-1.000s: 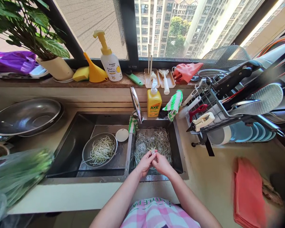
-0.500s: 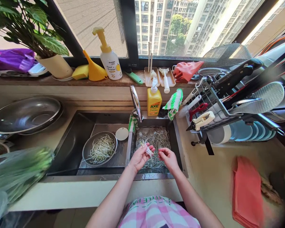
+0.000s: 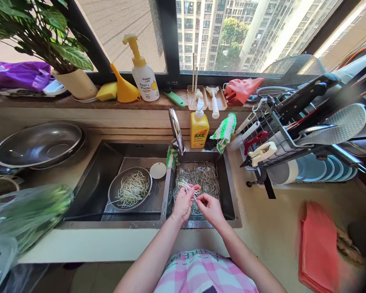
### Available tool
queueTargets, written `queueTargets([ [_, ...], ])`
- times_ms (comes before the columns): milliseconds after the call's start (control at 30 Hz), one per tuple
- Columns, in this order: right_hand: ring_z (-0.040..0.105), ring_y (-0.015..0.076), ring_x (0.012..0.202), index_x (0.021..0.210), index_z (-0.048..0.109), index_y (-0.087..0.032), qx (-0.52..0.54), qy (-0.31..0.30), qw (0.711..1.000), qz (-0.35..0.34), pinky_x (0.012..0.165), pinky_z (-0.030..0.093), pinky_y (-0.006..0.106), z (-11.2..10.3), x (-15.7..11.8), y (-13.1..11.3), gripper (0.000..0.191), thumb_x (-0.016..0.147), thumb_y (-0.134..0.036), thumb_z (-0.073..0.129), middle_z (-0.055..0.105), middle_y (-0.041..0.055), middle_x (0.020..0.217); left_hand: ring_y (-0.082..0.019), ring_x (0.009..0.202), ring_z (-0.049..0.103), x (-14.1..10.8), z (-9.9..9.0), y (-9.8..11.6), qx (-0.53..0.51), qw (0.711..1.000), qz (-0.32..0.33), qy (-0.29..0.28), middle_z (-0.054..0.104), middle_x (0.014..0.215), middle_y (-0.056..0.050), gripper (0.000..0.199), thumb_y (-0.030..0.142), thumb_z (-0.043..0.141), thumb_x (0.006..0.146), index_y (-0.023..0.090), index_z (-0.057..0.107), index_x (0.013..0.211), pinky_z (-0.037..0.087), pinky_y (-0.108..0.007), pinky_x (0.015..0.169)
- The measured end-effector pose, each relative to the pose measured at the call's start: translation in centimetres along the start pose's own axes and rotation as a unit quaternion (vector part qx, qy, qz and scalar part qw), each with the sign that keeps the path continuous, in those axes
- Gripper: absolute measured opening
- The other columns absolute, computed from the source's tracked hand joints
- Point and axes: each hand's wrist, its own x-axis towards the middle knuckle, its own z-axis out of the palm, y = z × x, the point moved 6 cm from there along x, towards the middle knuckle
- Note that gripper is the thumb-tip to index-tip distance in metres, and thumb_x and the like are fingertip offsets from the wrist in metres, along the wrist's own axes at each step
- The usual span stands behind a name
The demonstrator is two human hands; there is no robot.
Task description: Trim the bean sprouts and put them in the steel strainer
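Over the right sink basin, my left hand (image 3: 183, 204) is closed around a small bunch of bean sprouts (image 3: 186, 186), white stems poking out past the fingers. Close beside it, my right hand (image 3: 210, 207) has thumb and forefinger pinched at the ends of those sprouts; whether a strand sits in the pinch is too small to make out. Below both hands, more bean sprouts (image 3: 209, 177) lie in water in the right basin. In the left basin a round metal strainer (image 3: 111, 191) holds a heap of pale sprouts (image 3: 133, 189).
A chrome faucet (image 3: 176, 130) rises behind the basin divider, with a yellow soap bottle (image 3: 199, 132) beside it. At right stands a wire rack (image 3: 280, 142) with knives and utensils. A wok (image 3: 38, 144) and bagged greens (image 3: 45, 203) sit at left.
My right hand has moved left to meet my left hand, and its fingers now touch the sprouts. The left hand has turned slightly. The view has shifted a little.
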Motion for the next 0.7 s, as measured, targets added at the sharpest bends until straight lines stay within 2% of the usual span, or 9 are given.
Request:
queueTargets([
  [167,0.041,0.0101,0.05,0.056,0.049,-0.018,-0.049,0.059,0.997,-0.01,0.047,0.031,0.02,-0.6,0.4,-0.4,0.014,0.069,-0.023,0.047,0.046,-0.0031,0.052,-0.017,0.09,0.059,-0.2,0.3,-0.4,-0.033,0.999,0.02,0.009,0.065,0.094,-0.006,0.023,0.023,0.063,0.069,0.017,0.046,0.084,0.038,-0.033,0.086],
  [300,0.042,0.0107,0.052,0.059,0.049,-0.018,0.018,0.103,0.995,0.001,0.049,0.033,0.02,-1.0,0.3,-1.1,0.017,0.072,-0.026,0.045,0.047,-0.0025,0.055,-0.018,0.094,0.058,-0.1,0.3,0.1,-0.053,0.998,0.036,0.025,0.063,0.098,-0.006,0.024,0.025,0.064,0.067,0.018,0.047,0.082,0.038,-0.034,0.087],
  [400,0.046,0.0123,0.057,0.067,0.053,-0.017,0.051,0.092,0.994,-0.013,0.053,0.037,0.022,-0.8,0.2,-1.7,0.018,0.074,-0.033,0.047,0.053,0.0005,0.063,-0.018,0.097,0.056,-0.1,0.4,0.5,-0.043,0.998,0.05,0.023,0.062,0.103,-0.006,0.024,0.026,0.064,0.067,0.018,0.048,0.082,0.037,-0.034,0.089],
  [533,0.047,0.0129,0.055,0.063,0.054,-0.018,0.067,0.056,0.996,0.007,0.052,0.037,0.023,0.0,0.3,-1.5,0.02,0.072,-0.035,0.052,0.055,0.0009,0.06,-0.017,0.105,0.051,-0.2,0.5,0.4,-0.019,0.997,0.059,0.037,0.061,0.107,-0.005,0.023,0.028,0.063,0.067,0.019,0.049,0.083,0.033,-0.033,0.093],
  [700,0.049,0.013,0.056,0.065,0.054,-0.016,0.117,0.079,0.989,0.047,0.055,0.039,0.024,0.1,0.7,-0.5,0.018,0.069,-0.034,0.054,0.056,0.0016,0.063,-0.018,0.113,0.045,-0.4,0.5,-0.4,-0.032,0.998,0.049,0.03,0.06,0.109,-0.004,0.022,0.029,0.063,0.068,0.019,0.049,0.082,0.03,-0.032,0.096],
])
